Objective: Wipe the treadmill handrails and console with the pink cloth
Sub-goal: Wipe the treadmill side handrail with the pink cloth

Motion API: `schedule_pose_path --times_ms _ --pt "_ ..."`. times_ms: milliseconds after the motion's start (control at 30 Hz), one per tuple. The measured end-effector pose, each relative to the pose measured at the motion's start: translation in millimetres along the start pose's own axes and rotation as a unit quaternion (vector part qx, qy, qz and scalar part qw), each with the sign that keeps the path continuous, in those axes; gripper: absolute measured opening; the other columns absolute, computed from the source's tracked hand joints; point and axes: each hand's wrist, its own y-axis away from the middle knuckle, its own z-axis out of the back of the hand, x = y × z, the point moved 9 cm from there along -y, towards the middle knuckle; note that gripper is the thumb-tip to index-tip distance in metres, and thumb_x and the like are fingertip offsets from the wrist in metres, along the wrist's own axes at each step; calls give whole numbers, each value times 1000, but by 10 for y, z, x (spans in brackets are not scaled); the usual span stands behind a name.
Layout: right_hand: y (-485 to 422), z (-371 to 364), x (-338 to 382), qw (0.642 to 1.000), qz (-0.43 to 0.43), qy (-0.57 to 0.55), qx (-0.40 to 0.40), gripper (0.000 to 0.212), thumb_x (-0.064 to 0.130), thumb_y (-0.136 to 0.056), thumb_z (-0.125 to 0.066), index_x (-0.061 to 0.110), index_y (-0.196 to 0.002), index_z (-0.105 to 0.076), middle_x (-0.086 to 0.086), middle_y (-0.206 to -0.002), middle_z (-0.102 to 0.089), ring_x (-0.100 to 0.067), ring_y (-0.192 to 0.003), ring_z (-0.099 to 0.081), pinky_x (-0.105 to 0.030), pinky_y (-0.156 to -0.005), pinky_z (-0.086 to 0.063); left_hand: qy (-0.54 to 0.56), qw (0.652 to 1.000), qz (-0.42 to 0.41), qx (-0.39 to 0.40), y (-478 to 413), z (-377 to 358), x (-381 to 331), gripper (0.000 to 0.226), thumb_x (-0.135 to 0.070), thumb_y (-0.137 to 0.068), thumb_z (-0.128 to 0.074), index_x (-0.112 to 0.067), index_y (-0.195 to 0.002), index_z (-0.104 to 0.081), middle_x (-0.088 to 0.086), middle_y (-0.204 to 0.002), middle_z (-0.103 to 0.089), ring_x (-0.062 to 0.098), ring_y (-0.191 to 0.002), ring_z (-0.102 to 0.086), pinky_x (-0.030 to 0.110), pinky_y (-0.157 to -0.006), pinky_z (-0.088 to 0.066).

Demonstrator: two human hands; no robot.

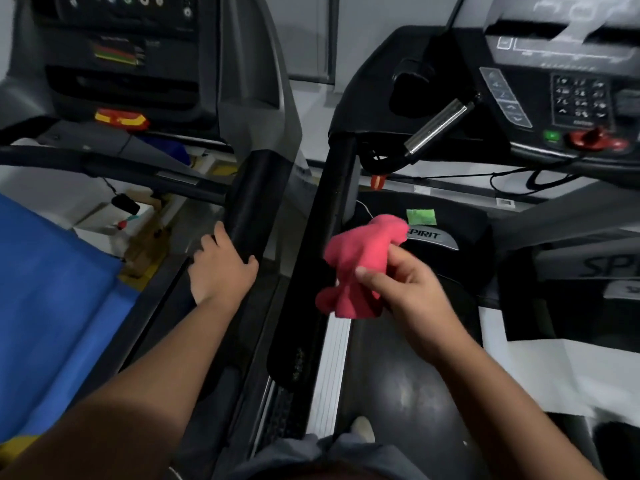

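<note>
While gripped, handrail [254, 199] beside cloth [356, 268]

Shoe [362, 427] on dark treadmill belt [398, 375].

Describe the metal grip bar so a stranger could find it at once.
Start at the right-hand treadmill's console with its keypad. Just left of it and lower, a short metal grip bar slants down toward the black handrail. It is the only shiny silver cylinder there; everything around it is dull black plastic.
</note>
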Motion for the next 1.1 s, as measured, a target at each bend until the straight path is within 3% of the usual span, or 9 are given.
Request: schedule_pose_path --times_ms 133,267,367,467,567,767,900,967,1100 --pt "313 31 702 978 181 26 -102 12 16 -71 -80 28 -72 -75 12 -68 -67 1 -65 -57 -17 -62 -48 14 1000 -6 10 17 5 -16 81 -40 -87 -58 -8 -148 -15 21 -134 -40 38 -111 -50 44 -80 -45" --pt "562 150 970 925 277 98 -242 5 37 -67 -72 36 -63 -69 11 -97 -47 3 -94 -48 -21 -89 -40 27 999 -35 26 41 18 6 81 -38 -90 -56 -7 -150 -10 21 -137 -37 39 -114 -48 44 -83 -45" --pt "382 155 706 954 203 -26 -220 13 39 -66 -76 28 -73 -73 -6 -110 -47 -11 -106 -53 -26 -90 -47 34 997 -53 35 39 -2 20 83 -38 -89 -57 -8 -150 -9 22 -138 -37 39 -113 -48 43 -82 -45" --pt "164 -47 271 948 61 -285 -125 24 30 -75 -63 13 -92 -62 -4 -81 -63 -13 -74 -62 -25 -67 -52 57 993 -53 90 -25 -84 110 90 -38 -89 -61 -19 -152 -1 19 -143 -32 39 -114 -49 40 -77 -44" --pt "49 -96 -82 951 -2 -284 -126 23 28 -85 -58 10 -100 -54 -3 -71 -66 -14 -70 -64 -27 -66 -54 184 967 -31 176 -44 -157 286 93 -40 -87 -65 -35 -151 3 10 -139 -47 33 -113 -55 40 -85 -48" --pt "241 14 -481 972 -22 78 -222 4 23 -91 -61 21 -91 -58 1 -72 -59 -2 -57 -56 -20 -57 -46 251 958 -7 140 107 -123 445 81 -48 -89 -59 -38 -151 -8 1 -128 -58 28 -99 -60 35 -73 -46" --pt "348 -80 -535 957 0 221 -189 48 62 -84 -47 18 -96 -61 6 -84 -59 -3 -75 -55 -30 -75 -45 203 974 -23 103 109 -90 441 77 -50 -90 -53 -31 -150 -9 6 -110 -63 23 -77 -60 34 -58 -49" --pt "347 -218 -431 924 35 350 -153 40 54 -85 -36 20 -85 -57 7 -77 -54 -3 -69 -51 -32 -69 -41 183 979 -33 87 98 -83 420 75 -50 -90 -51 -28 -150 -11 9 -103 -64 25 -74 -61 35 -58 -51" --pt "340 -683 -378 806 104 580 -51 38 55 -87 -42 34 -108 -65 7 -91 -47 -16 -77 -56 -27 -63 -41 179 980 -30 83 90 -77 418 73 -49 -90 -51 -25 -149 -15 9 -102 -63 25 -76 -58 33 -57 -45"
